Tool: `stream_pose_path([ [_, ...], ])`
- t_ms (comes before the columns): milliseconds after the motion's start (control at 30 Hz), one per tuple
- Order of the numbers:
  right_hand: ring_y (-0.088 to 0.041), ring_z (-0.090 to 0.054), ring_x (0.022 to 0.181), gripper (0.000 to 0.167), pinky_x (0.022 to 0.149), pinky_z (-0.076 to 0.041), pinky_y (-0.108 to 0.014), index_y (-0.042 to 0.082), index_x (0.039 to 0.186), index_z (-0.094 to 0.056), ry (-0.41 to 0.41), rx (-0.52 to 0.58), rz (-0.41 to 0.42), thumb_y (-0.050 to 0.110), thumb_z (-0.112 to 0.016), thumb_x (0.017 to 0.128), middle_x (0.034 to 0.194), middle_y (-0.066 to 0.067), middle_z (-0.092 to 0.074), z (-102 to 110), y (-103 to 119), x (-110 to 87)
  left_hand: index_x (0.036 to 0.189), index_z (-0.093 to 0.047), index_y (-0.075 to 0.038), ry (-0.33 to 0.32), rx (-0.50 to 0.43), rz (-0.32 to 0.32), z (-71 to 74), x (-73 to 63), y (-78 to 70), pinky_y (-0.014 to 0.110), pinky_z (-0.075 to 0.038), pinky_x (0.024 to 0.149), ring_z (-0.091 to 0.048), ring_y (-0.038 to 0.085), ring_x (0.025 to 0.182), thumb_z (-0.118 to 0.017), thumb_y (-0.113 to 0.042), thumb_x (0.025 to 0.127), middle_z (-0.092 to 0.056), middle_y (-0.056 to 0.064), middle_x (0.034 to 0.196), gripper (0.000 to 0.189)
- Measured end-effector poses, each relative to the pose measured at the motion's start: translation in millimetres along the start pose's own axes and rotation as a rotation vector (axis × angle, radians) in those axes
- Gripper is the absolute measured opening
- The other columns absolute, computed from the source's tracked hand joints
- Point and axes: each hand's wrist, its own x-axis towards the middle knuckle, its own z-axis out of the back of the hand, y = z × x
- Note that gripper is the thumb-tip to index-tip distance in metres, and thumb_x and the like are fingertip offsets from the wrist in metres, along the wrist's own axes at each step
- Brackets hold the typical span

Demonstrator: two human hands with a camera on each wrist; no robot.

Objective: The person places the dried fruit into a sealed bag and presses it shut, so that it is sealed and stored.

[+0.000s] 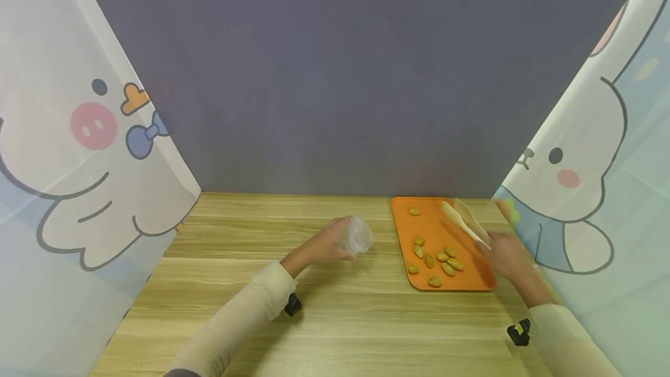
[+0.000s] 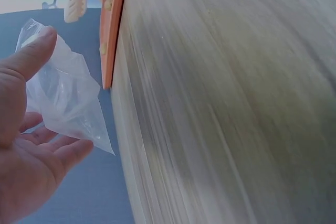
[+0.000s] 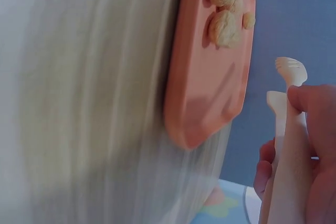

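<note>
My left hand [image 1: 331, 242] holds a clear plastic bag [image 1: 358, 236] above the table. In the left wrist view the thumb lies on one side of the bag [image 2: 65, 90] and the curled fingers on the other. My right hand [image 1: 505, 253] grips cream-coloured tongs [image 1: 467, 221] over the right side of an orange tray [image 1: 426, 226]. The tong arms stand apart, with nothing between their tips in the right wrist view. Several light-brown nuts in shells, peanut-like, lie on the tray; one nut [image 1: 435, 281] is near its front edge.
The wooden table [image 1: 335, 330] spreads in front and to the left. A dark grey panel [image 1: 335, 74] rises at the back. White cartoon-printed sheets stand at the left [image 1: 63, 202] and right [image 1: 638, 191], the right one close to the right hand.
</note>
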Motion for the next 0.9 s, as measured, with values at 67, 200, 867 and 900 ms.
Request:
stream_pose_path([
  [67,-0.059,-0.059,0.103,0.052,0.087,-0.049,-0.068,-0.021,0.121,-0.059,0.003,0.017,0.016,0.028,-0.057,0.103,0.112,-0.042,-0.064,-0.3,3.8,3.4,0.158,-0.028,0.002,-0.009,-0.019,0.006,1.0,-2.1,0.4,0.053,-0.039,0.117,-0.04,0.039,0.145,-0.087,-0.023,0.082,-0.039,0.023,0.158,0.1],
  [200,-0.058,-0.06,0.103,0.049,0.088,-0.049,-0.067,-0.022,0.119,-0.06,0.006,0.057,0.045,0.023,-0.061,0.101,0.109,-0.04,-0.065,-3.2,9.8,10.2,0.157,-0.028,0.002,-0.015,-0.035,0.024,0.8,-4.9,1.6,0.052,-0.041,0.117,-0.042,0.038,0.143,-0.087,-0.021,0.082,-0.039,0.024,0.157,0.099],
  [867,-0.056,-0.061,0.106,0.053,0.091,-0.05,-0.065,-0.019,0.124,-0.06,0.104,0.024,0.095,0.028,-0.061,0.1,0.116,-0.04,-0.063,-18.2,32.0,37.0,0.159,-0.029,-0.005,-0.028,-0.27,0.122,-4.0,-13.4,8.6,0.051,-0.049,0.103,-0.047,0.033,0.129,-0.085,-0.018,0.081,-0.039,0.02,0.151,0.096],
  [900,-0.055,-0.062,0.105,0.052,0.09,-0.051,-0.065,-0.019,0.124,-0.06,0.105,0.026,0.097,0.028,-0.062,0.1,0.114,-0.039,-0.064,-19.1,32.6,37.9,0.159,-0.03,-0.006,-0.024,-0.271,0.132,-4.0,-13.6,8.5,0.051,-0.049,0.102,-0.047,0.032,0.128,-0.085,-0.019,0.081,-0.038,0.02,0.151,0.096],
])
